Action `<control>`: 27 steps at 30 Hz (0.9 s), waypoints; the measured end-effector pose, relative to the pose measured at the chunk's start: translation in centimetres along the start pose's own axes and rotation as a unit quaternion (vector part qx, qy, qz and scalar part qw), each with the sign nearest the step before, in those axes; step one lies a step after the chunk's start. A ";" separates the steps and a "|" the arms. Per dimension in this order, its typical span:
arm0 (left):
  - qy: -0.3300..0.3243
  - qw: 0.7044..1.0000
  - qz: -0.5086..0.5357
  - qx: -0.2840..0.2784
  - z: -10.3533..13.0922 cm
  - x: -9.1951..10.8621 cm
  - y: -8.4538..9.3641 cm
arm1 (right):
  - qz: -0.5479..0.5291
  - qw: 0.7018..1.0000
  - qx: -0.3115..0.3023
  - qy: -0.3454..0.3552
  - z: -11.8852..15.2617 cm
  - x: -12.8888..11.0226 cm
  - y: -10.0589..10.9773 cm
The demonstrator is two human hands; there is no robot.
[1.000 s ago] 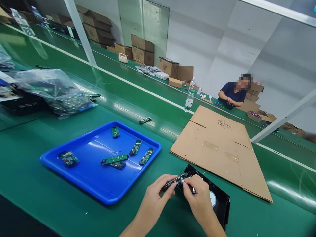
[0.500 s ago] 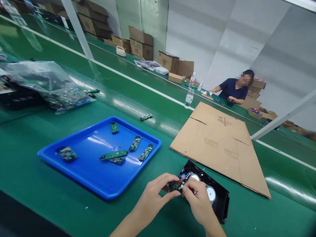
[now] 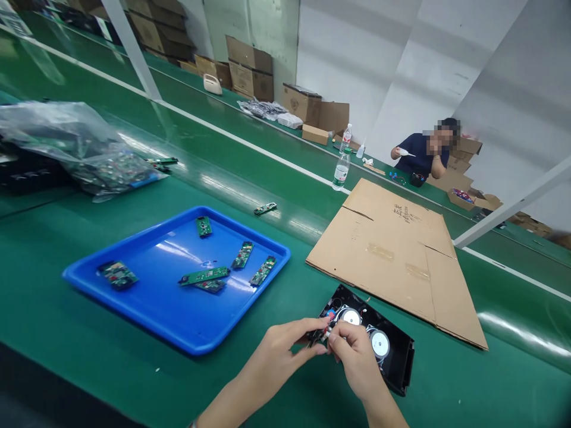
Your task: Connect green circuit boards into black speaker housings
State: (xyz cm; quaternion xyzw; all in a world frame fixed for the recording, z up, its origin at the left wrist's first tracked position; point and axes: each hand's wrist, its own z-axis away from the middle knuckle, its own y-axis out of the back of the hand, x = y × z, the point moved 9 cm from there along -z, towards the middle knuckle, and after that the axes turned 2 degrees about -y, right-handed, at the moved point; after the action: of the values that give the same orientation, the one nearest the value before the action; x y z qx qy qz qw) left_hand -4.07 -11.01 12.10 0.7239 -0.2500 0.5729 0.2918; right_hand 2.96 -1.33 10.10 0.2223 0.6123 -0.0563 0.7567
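Note:
My left hand pinches a small green circuit board between thumb and fingers, now turned nearly edge-on. My right hand is closed at the board's right edge, its fingertips on a small white wire connector that they partly cover. Whether the connector sits in the board cannot be made out. Just behind both hands lies an open black speaker housing. Two round speakers with silvery-white backs, one on the right and one partly behind my fingers, are set in it.
Left of my hands, a blue tray holds several circuit boards. A flattened cardboard sheet lies behind the housing. Farther left rests a clear bag of boards. Across the bench, a person holds a white bottle.
The circuit board has tilted from showing its face to nearly edge-on between my hands. Across the bench, the person has lifted the white bottle and raised the other hand toward the head.

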 end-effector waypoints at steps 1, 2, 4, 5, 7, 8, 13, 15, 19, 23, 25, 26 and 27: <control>-0.011 1.000 -0.008 -0.003 0.0 0.1 0.0 | -0.001 1.000 0.004 0.000 0.1 0.0 0.0; -0.024 1.000 -0.018 -0.009 0.0 0.3 -0.1 | -0.002 1.000 0.007 0.000 0.1 0.0 0.1; -0.056 0.997 -0.037 -0.023 0.1 0.6 -0.4 | -0.001 1.000 0.007 0.001 0.2 -0.1 0.1; -0.072 0.996 -0.047 -0.028 0.2 0.8 -0.5 | 0.002 1.000 0.005 0.000 0.2 -0.1 0.1; -0.099 0.993 -0.064 -0.021 0.5 1.0 -0.6 | 0.008 1.000 -0.002 -0.006 0.2 -0.1 0.1; -0.108 0.992 -0.069 -0.016 0.6 1.0 -0.7 | 0.009 1.000 -0.003 -0.010 0.1 -0.1 0.0; -0.154 0.981 -0.121 0.006 1.0 1.6 -1.1 | 0.038 0.999 0.012 -0.016 0.2 0.0 0.1; -0.183 0.972 -0.145 0.003 1.3 2.1 -1.4 | 0.085 0.996 0.029 0.005 0.4 -0.4 0.3; -0.240 0.958 -0.157 -0.002 1.8 3.2 -1.6 | 0.141 0.989 0.030 0.044 0.6 -1.3 0.1; -0.229 0.963 -0.142 0.005 1.7 2.9 -1.1 | 0.118 0.992 -0.022 0.027 0.4 -1.5 -0.6; -0.209 0.968 -0.136 0.002 1.4 2.6 -0.9 | 0.109 0.992 -0.065 0.023 0.3 -1.8 -0.7; -0.195 0.971 -0.135 -0.004 1.3 2.3 -0.8 | 0.110 0.990 -0.079 0.028 0.4 -2.0 -0.4; -0.176 0.975 -0.135 -0.013 1.2 2.0 -0.8 | 0.116 0.990 -0.077 0.034 0.4 -2.2 0.4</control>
State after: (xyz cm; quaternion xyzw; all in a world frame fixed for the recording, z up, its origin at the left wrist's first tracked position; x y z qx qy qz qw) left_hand -2.23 -11.37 13.74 0.8368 -0.2049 0.3882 0.3271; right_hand 2.93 -1.55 12.33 0.2349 0.6102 0.0871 0.7516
